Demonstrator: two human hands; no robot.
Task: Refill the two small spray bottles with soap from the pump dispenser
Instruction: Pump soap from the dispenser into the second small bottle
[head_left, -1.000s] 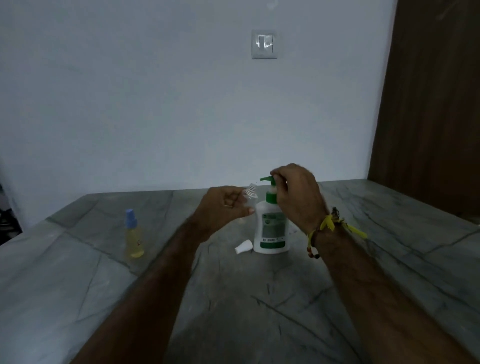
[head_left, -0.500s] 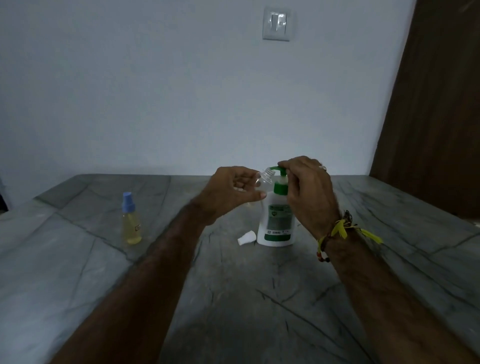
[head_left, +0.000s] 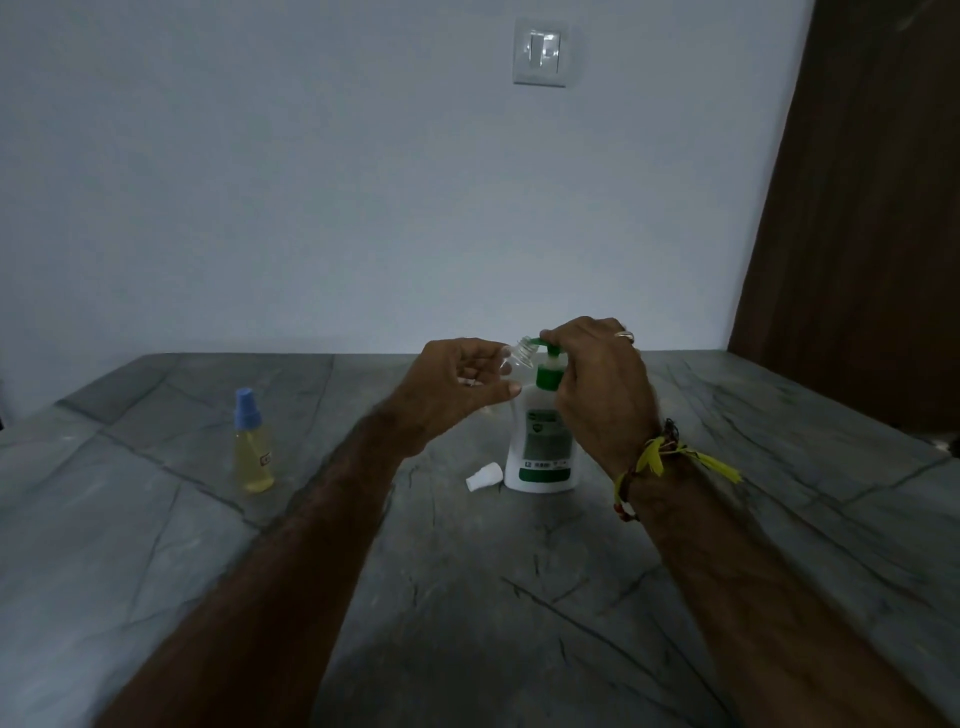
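Worktop (head_left: 519, 597): grey veined stone, dim light.

Count: one pump dispenser, two small spray bottles, one loose white cap, two hands.

Pump dispenser (head_left: 543, 447): white body, green pump head, upright at mid-worktop. Right hand (head_left: 602, 384) on top of the pump head, fingers curled over it; grip closed on the pump. Ring on one finger; yellow thread band on the wrist.

Clear spray bottle (head_left: 519, 356): uncapped, tilted, open neck touching or just under the green spout; contact hard to judge in this light. Left hand (head_left: 457, 389) holds it, fingers and thumb curled round its lower body, grip closed. Its contents cannot be made out.

Yellow spray bottle (head_left: 253, 441): blue spray top on, yellow liquid inside, standing upright well left of the dispenser, untouched.

White cap (head_left: 484, 477): lying on its side just beside the dispenser's base, on its left.

Wall switch (head_left: 540, 52) above; brown door (head_left: 857, 208) at right.
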